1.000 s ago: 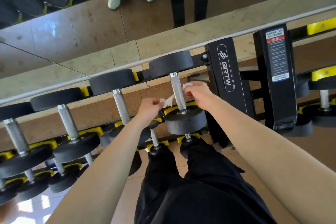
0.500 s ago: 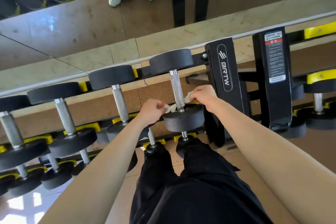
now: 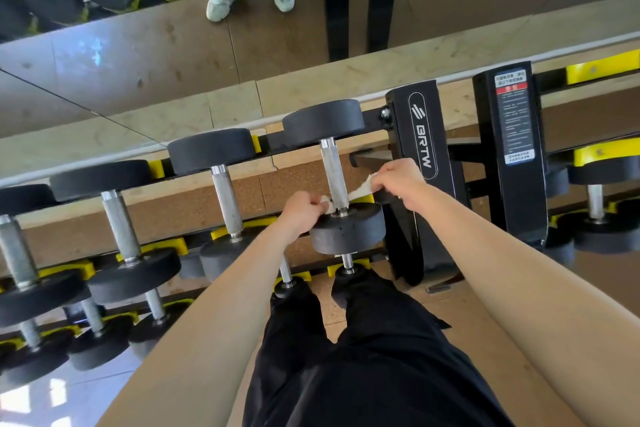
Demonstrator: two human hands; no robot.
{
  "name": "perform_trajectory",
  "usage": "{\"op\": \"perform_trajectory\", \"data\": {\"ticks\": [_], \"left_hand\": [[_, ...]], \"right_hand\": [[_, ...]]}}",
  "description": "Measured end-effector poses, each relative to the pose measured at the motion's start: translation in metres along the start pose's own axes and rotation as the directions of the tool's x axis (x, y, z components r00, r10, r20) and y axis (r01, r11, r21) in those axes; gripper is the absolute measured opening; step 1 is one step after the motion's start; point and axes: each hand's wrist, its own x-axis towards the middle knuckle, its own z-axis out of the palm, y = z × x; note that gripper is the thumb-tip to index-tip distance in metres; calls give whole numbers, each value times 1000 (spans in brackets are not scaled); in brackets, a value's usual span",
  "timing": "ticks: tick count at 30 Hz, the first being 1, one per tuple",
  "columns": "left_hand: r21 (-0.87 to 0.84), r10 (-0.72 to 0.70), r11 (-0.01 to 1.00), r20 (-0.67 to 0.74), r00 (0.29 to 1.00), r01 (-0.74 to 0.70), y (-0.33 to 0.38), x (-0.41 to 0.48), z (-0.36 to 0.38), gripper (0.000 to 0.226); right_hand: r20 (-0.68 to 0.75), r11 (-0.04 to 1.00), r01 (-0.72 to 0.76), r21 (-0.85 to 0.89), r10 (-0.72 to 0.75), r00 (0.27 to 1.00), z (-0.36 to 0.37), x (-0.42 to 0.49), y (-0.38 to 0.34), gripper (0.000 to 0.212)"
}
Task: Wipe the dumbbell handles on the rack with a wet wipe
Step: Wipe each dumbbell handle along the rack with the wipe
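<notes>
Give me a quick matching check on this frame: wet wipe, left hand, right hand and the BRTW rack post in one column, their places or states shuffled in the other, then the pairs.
Column 1
1 wet wipe
2 left hand
3 right hand
4 BRTW rack post

Column 2
a black, stands right of the handle
b pinches the wipe's end left of the handle
c white, stretched across the handle's near end
d pinches the wipe's end right of the handle

Pairs: 1-c; 2-b; 3-d; 4-a

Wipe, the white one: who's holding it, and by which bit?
Both hands hold the wet wipe by its ends: left hand the left end, right hand the right end, its middle looped round the dumbbell handle.
</notes>
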Motion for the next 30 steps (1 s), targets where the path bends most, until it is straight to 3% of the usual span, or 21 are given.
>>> {"op": "perform_trajectory", "data": {"ticks": [2, 5, 8, 12, 17, 19, 21, 23, 28, 30], "left_hand": [[-279, -121, 954, -24, 992, 110, -4, 5, -4, 28], [-570, -177, 815, -73, 981, 105, -8, 9, -20, 26], [-586, -127, 808, -77, 989, 58, 3, 13, -24, 24], [-593, -133, 803, -76, 988, 62, 15, 19, -22, 26], [-858, -235, 514, -144, 961, -2, 29, 21, -31, 13], [-871, -238, 492, -119, 964, 13, 41, 21, -24, 16], [-843, -235, 535, -96, 967, 46, 52, 21, -17, 15], [-834, -245, 548, -89, 965, 62, 54, 23, -18, 15], [-920, -185, 391, -47, 982, 30, 32, 14, -40, 19], [-926, -157, 377, -40, 987, 22, 26, 7, -39, 18]], "right_hand": [[51, 999, 25, 30, -26, 998, 6, 0, -4, 25], [178, 997, 38, 72, -50, 983, 27, -1, -9, 22], [90, 957, -31, 289, 5, 996, 21, 8, -13, 18], [25, 824, -63, 563, 59, 998, 9, 18, -24, 16], [83, 805, -94, 586, 55, 995, 36, 13, -42, 22], [52, 676, -125, 726, 127, 991, 27, 18, -46, 20], [64, 523, -144, 840, 167, 984, 17, 24, -46, 17], [85, 460, -163, 873, 186, 979, 18, 25, -45, 17], [134, 614, -174, 770, 112, 985, 45, 17, -49, 27], [112, 662, -149, 734, 98, 989, 47, 18, -47, 28]]}}
